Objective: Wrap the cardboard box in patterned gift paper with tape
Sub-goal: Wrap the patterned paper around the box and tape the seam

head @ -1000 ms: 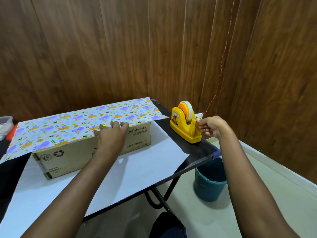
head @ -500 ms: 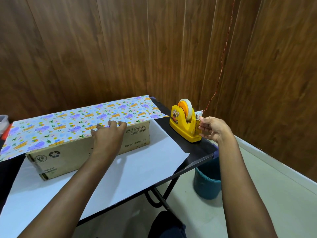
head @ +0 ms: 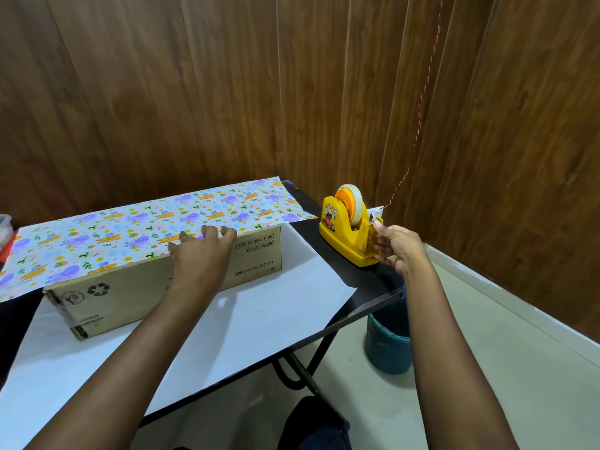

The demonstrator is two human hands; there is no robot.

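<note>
Fingers (head: 380, 227), right hand (head: 401, 244), pinching tape (head: 357, 204) at yellow plastic dispenser (head: 341, 233); long brown cardboard box (head: 130, 287) lying 9 o'clock, under flat left hand (head: 203, 254).

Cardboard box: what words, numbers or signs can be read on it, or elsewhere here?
"NOT FOR RETAIL SALE": upside down, in a framed label on the cardboard box front.
"CONTAINS CAFFEINE": same frame, upside down, second word unsure.
Recycling arrows sign: box front, left.
Round mark beside it and small print line: too blurred to read.
Yellow tape dispenser: cartoon sticker, no readable words.
</note>
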